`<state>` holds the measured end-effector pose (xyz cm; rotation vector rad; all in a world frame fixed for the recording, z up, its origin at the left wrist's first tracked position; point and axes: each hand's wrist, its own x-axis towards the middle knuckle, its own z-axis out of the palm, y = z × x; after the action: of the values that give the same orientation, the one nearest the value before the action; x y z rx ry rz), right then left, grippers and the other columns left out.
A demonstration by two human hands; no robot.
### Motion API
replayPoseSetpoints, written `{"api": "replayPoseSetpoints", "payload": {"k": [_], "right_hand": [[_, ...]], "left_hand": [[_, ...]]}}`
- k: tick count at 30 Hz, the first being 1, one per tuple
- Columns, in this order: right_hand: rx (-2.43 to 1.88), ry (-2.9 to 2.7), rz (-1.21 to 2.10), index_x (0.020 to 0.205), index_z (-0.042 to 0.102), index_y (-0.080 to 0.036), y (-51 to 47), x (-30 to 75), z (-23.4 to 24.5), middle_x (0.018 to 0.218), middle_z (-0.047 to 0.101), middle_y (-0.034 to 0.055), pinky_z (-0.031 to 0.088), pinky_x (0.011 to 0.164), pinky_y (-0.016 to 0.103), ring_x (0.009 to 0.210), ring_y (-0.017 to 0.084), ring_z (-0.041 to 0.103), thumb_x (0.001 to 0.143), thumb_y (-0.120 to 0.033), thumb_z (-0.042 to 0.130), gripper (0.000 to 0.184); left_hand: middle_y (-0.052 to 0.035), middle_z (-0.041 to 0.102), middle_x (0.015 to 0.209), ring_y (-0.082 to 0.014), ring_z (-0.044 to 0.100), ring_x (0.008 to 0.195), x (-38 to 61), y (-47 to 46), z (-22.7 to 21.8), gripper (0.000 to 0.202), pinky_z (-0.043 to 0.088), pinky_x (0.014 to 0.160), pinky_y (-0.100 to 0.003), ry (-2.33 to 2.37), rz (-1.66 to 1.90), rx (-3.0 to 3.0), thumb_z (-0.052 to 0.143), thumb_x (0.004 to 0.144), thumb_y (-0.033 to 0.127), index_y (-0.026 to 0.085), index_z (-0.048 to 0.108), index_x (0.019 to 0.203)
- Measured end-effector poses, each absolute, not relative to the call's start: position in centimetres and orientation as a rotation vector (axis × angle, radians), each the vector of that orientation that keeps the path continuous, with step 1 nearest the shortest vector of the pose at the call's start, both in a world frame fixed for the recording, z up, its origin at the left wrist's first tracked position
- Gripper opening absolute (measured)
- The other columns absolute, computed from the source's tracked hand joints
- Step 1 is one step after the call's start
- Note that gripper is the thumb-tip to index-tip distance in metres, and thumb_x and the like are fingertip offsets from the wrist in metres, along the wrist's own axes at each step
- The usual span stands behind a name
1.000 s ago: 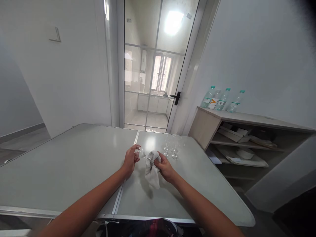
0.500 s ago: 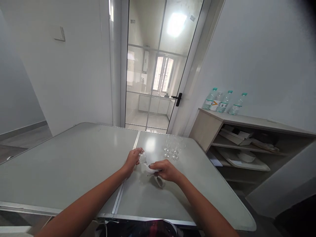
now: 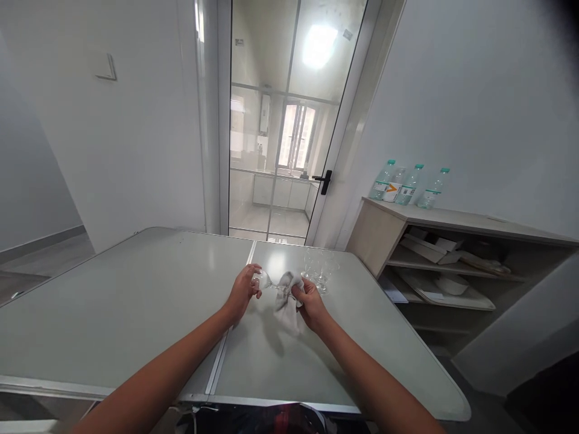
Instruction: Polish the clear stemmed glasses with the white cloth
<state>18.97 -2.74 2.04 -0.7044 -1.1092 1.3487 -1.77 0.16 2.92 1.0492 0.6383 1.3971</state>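
Glass [image 3: 262,279] in left hand [image 3: 242,293], cloth [image 3: 286,302] in right hand [image 3: 311,303]

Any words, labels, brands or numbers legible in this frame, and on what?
No text reads legibly.
Water bottles on the cabinet: labels too small and blurred; one shows an orange mark.
Glass in the left hand and cloth in the right hand: no print seen.
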Motion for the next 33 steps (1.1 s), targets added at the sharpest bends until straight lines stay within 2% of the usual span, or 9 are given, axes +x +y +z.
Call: {"api": "replayPoseSetpoints", "payload": {"k": [3,5,13,18,20,23,27,31,33], "right_hand": [[-0.663,-0.908,1.395,0.091,0.072,-0.021,-2.0,19.5,2.0,0.075,0.070,-0.0013,0.050,0.057,0.025,0.060,0.013,0.060,0.071,-0.040,0.089,0.032],[-0.659,-0.821,1.438,0.091,0.072,-0.023,-1.6,20.0,2.0,0.078,0.072,-0.0013,0.052,0.063,0.028,0.062,0.015,0.062,0.068,-0.040,0.091,0.035],[-0.644,-0.865,1.524,0.095,0.072,-0.024,-1.6,19.8,2.0,0.084,0.074,-0.0003,0.050,0.067,0.027,0.070,0.015,0.065,0.076,-0.043,0.085,0.030],[-0.633,-0.918,1.505,0.094,0.071,-0.024,-2.2,19.3,2.5,0.085,0.074,0.0004,0.050,0.070,0.029,0.071,0.017,0.065,0.075,-0.047,0.086,0.033],[-0.648,-0.939,1.442,0.093,0.072,-0.023,-2.3,19.4,2.7,0.083,0.073,0.0003,0.050,0.070,0.029,0.069,0.017,0.064,0.073,-0.044,0.087,0.033],[-0.672,-1.032,1.352,0.093,0.072,-0.021,-2.6,19.7,2.8,0.082,0.072,0.0004,0.049,0.068,0.028,0.069,0.016,0.062,0.074,-0.040,0.086,0.030],[-0.732,-1.323,1.237,0.093,0.074,-0.020,-3.2,19.8,2.8,0.081,0.070,0.0000,0.046,0.065,0.026,0.068,0.015,0.059,0.076,-0.036,0.084,0.026],[-0.786,-1.761,1.072,0.096,0.078,-0.019,-4.2,19.1,2.9,0.081,0.071,0.0010,0.045,0.063,0.026,0.068,0.016,0.060,0.076,-0.034,0.081,0.025],[-0.782,-1.943,0.944,0.102,0.079,-0.020,-4.6,18.8,3.1,0.082,0.073,0.0016,0.045,0.063,0.026,0.067,0.016,0.060,0.080,-0.032,0.076,0.025]], "left_hand": [[-0.0033,0.054,0.108,-0.0092,0.052,0.068,-1.7,-0.1,2.9,0.039,0.051,0.052,-0.024,0.568,1.395,1.148,0.063,0.091,0.055,0.024,0.060,0.114],[-0.0062,0.053,0.115,-0.0130,0.056,0.079,-1.7,-0.3,2.8,0.040,0.055,0.058,-0.027,0.536,1.377,1.212,0.063,0.092,0.053,0.026,0.057,0.121],[-0.0096,0.045,0.144,-0.0248,0.060,0.113,-2.0,-0.7,3.5,0.037,0.061,0.086,-0.041,0.468,1.481,1.321,0.067,0.093,0.043,0.028,0.057,0.125],[-0.0084,0.044,0.149,-0.0267,0.059,0.120,-2.1,-0.6,3.7,0.035,0.059,0.094,-0.044,0.458,1.420,1.280,0.067,0.092,0.041,0.029,0.057,0.124],[-0.0089,0.044,0.150,-0.0268,0.060,0.119,-2.1,-0.5,3.3,0.038,0.061,0.091,-0.043,0.495,1.390,1.271,0.065,0.093,0.043,0.030,0.056,0.128],[-0.0116,0.050,0.144,-0.0259,0.062,0.109,-1.9,-0.2,2.7,0.046,0.063,0.071,-0.034,0.623,1.375,1.279,0.061,0.093,0.050,0.029,0.056,0.134],[-0.0113,0.063,0.122,-0.0180,0.061,0.082,-2.0,0.1,2.3,0.049,0.050,0.048,-0.022,0.779,1.375,1.277,0.054,0.093,0.058,0.027,0.059,0.130],[-0.0066,0.069,0.098,-0.0112,0.050,0.057,-2.1,0.4,2.2,0.045,0.039,0.043,-0.019,0.902,1.344,1.281,0.055,0.090,0.058,0.023,0.064,0.117],[-0.0048,0.070,0.090,-0.0109,0.047,0.052,-2.1,0.5,2.1,0.042,0.036,0.044,-0.020,0.995,1.364,1.319,0.057,0.089,0.056,0.022,0.065,0.112]]}}
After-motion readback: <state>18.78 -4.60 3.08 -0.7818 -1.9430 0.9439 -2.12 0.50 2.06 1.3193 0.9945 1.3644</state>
